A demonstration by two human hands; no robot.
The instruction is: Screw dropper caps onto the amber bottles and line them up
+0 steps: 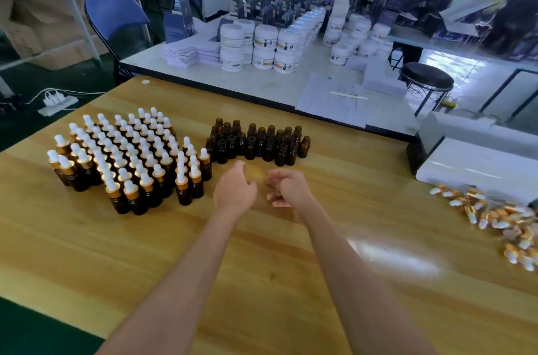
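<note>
Hovering blurred over the table [291, 267], my left hand [235, 191] has slack fingers; my right hand [289, 190] has curled fingers, grip I cannot tell. Uncapped amber bottles [256, 145] stand at twelve o'clock; dropper caps [500, 217], three o'clock, are cut off.

Toward the left edge of the table [87, 238]: seventy-odd capped amber bottles [125, 156], too crowded for an exact count. Midway along, toward the far edge: roughly thirty uncapped bottles [259, 145]. Along the right edge: one blurred heap of loose dropper caps [495, 217], perhaps thirty.

Dropper caps [500, 220] blurred, apparently cut off rightward.
</note>
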